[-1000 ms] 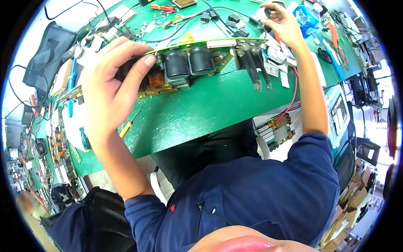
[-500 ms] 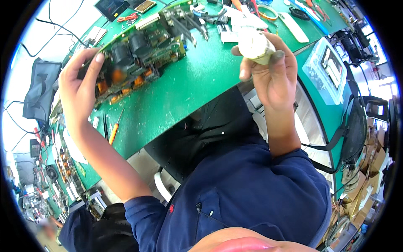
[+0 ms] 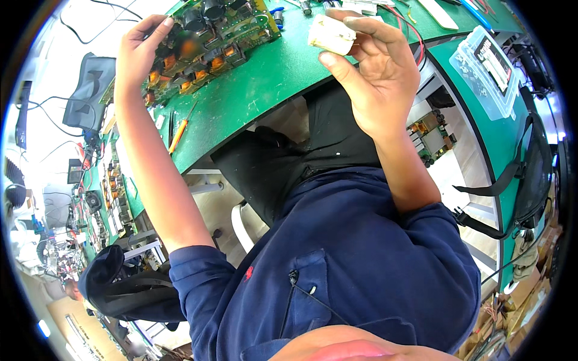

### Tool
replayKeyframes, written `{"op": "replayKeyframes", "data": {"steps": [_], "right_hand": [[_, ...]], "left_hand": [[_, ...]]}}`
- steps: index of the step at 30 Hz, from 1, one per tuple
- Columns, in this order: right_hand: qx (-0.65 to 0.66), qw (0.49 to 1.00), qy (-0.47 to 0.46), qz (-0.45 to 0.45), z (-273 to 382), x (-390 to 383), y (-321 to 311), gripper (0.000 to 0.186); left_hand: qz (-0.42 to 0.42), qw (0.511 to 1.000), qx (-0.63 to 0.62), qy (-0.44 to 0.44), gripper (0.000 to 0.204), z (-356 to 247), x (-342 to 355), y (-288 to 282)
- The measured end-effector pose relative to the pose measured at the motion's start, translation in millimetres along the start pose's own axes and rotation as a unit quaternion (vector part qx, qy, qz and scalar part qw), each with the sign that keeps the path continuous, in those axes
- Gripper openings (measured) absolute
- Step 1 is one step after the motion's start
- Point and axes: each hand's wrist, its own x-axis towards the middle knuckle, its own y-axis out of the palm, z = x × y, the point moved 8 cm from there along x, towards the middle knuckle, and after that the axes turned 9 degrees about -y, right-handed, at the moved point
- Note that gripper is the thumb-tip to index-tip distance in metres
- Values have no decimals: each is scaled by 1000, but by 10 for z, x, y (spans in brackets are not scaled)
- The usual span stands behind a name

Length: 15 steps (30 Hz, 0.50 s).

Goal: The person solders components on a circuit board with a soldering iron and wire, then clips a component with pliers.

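One labelled plastic box on a green workbench.
A clear plastic box (image 3: 490, 72) with a dark rectangular label (image 3: 492, 55) on its lid sits at the workbench's (image 3: 265, 84) right end.

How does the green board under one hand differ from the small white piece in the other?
The circuit board is broad, green and packed with dark and orange parts; the white block is small, plain and pale. The board rests on the green bench with the left hand on its edge; the block is pinched in the air by the right hand. Each is held by a single hand.
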Motion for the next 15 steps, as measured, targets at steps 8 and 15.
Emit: {"op": "replayKeyframes", "data": {"steps": [8, 15], "right_hand": [[15, 990, -104, 90, 320, -14, -71, 45], [50, 995, -21, 79, 313, -72, 1, 46]], "left_hand": [[-20, 1000, 4, 10, 22, -11, 46, -34], [-28, 999, 17, 27, 23, -33, -14, -48]]}}
